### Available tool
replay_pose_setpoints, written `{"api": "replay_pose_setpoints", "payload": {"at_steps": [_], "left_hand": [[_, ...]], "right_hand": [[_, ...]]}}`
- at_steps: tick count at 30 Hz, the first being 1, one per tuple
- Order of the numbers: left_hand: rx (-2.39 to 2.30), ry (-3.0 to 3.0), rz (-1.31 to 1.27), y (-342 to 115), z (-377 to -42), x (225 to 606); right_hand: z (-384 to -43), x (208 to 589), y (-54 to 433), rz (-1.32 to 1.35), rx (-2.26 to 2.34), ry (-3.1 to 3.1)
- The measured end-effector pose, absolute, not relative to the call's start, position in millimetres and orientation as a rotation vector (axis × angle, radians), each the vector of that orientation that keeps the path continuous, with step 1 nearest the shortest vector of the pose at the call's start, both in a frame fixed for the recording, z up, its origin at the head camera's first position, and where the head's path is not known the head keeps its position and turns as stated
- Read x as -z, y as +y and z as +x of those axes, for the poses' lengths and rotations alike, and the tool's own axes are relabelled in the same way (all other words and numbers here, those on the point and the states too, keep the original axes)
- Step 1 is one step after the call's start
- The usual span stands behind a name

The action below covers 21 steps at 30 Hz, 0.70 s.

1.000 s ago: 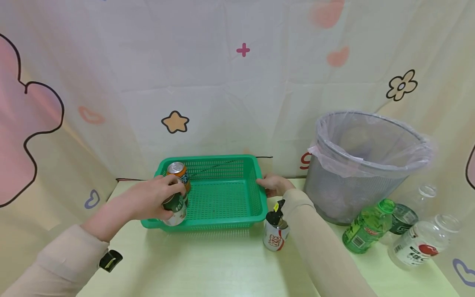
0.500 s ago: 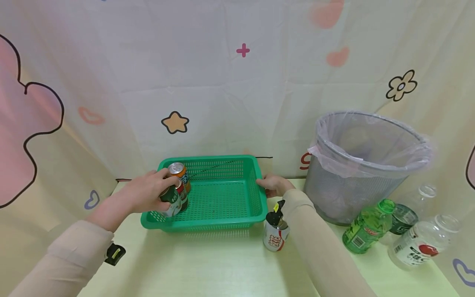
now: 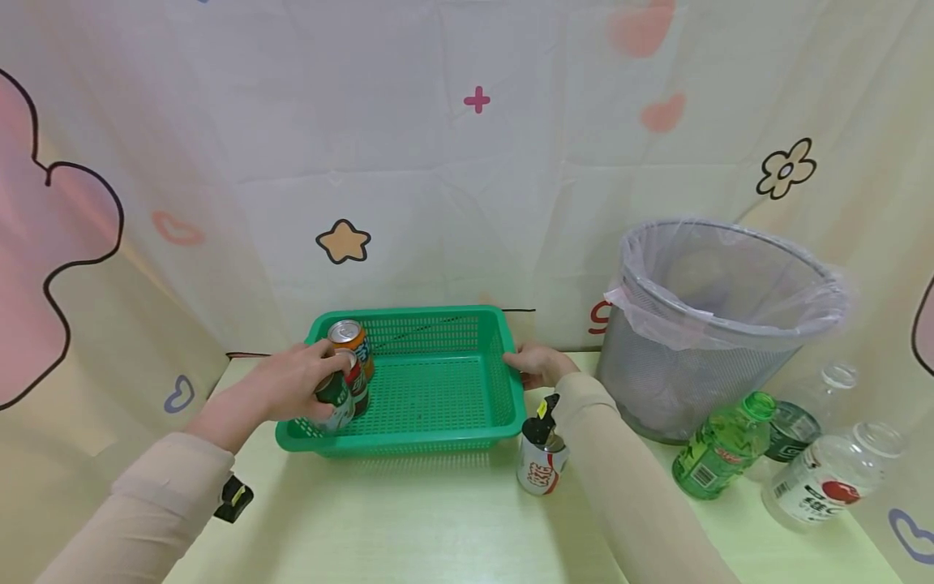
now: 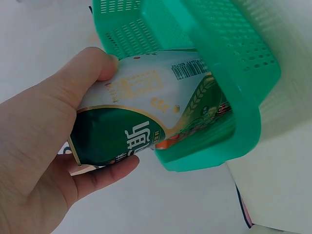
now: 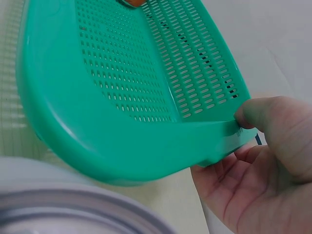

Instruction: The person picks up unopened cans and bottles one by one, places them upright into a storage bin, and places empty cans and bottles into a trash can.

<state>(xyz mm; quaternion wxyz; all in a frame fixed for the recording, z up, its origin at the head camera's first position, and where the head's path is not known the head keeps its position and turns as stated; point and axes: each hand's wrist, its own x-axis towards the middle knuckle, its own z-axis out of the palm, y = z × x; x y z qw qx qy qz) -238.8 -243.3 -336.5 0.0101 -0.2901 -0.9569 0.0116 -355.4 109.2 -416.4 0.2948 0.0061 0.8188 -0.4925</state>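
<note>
My left hand grips a green and white drink can at the left end of the green plastic basket. In the left wrist view the can tilts over the basket's rim, thumb on one side and fingers on the other. Close beside it, inside the basket, stand a dark red can and an orange can. At the opposite end my right hand pinches the basket's rim, its thumb on top and fingers underneath, as the right wrist view shows.
A white can with red lettering stands on the table below the right sleeve. To the right is a mesh bin with a plastic liner. Near it stand a green bottle, a white-labelled clear bottle and another clear bottle.
My left hand has carried the green and white can from the front left rim slightly back and down into the basket's left end, beside the dark red can. My right hand stays on the rim.
</note>
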Motion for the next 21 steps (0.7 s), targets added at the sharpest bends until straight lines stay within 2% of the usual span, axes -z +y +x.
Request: {"api": "replay_pose_setpoints", "payload": {"at_steps": [21], "left_hand": [[0.023,-3.079,-0.875,-242.7,-245.9,365.4]], "right_hand": [[-355.6,417.3,109.4,0.004,1.306,2.195]]}}
